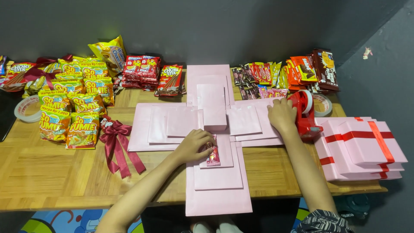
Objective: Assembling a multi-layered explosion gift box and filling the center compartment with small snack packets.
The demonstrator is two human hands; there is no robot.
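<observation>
A pink cross-shaped unfolded box [217,190] with layered pink panels lies flat on the wooden table [51,172]. My left hand [194,144] presses a small pink-and-red snack packet [213,155] onto the near inner panel. My right hand [282,115] rests on the right arm of the box, its fingers touching a red tape dispenser [305,113] that stands just right of it.
Yellow-orange snack bags [71,110] and red packets [142,71] are piled at the back left. Chocolate bars [297,71] lie at the back right. A dark red ribbon bow [115,140], tape rolls [26,108], and stacked pink lids with red ribbon [362,149] sit nearby.
</observation>
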